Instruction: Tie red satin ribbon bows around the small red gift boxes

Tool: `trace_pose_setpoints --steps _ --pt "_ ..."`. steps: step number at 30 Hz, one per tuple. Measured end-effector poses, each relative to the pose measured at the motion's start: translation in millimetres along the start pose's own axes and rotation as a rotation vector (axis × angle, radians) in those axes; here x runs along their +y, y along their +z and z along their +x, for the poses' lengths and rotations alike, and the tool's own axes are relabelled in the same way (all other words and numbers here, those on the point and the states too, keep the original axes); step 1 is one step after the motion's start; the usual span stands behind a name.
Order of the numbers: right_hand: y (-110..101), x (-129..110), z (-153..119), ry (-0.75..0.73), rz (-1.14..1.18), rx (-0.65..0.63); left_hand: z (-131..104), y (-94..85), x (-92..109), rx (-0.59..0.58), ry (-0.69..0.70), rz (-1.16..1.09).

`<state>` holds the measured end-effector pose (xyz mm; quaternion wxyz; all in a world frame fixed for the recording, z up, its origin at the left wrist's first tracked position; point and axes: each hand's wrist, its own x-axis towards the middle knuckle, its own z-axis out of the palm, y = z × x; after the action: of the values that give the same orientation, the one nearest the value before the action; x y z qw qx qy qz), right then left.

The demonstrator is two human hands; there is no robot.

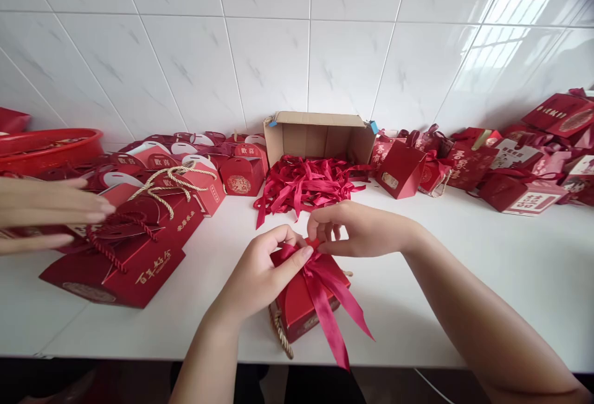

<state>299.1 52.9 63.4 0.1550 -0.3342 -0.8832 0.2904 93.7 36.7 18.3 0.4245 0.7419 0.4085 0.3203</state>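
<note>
A red gift box (297, 311) sits near the front edge of the white table, with a gold cord handle (281, 333) at its left side. Crimson ribbon (325, 305) is gathered on top of it, two tails hanging toward the front. My left hand (264, 271) pinches the ribbon between thumb and fingers at the box's upper left. From the right, my right hand (355, 231) reaches over the box top, its thumb and curled fingers closed on the ribbon near the gathered part.
Crimson ribbons (310, 184) spill from an open cardboard box (320, 135) by the tiled wall. Red boxes (158, 268) crowd the left, more boxes (524, 190) the right. Another person's hand (46, 209) extends in from the left near a red basin (51, 147).
</note>
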Motion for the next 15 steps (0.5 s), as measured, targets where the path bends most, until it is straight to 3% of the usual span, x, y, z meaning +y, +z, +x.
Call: trace_pose_setpoints --steps 8,15 --pt "1.8 2.7 3.8 -0.026 0.017 0.111 4.6 10.0 -5.0 0.105 -0.030 0.033" --pt "-2.9 5.2 1.6 -0.080 0.044 0.064 4.9 10.1 -4.5 0.083 -0.025 0.008"
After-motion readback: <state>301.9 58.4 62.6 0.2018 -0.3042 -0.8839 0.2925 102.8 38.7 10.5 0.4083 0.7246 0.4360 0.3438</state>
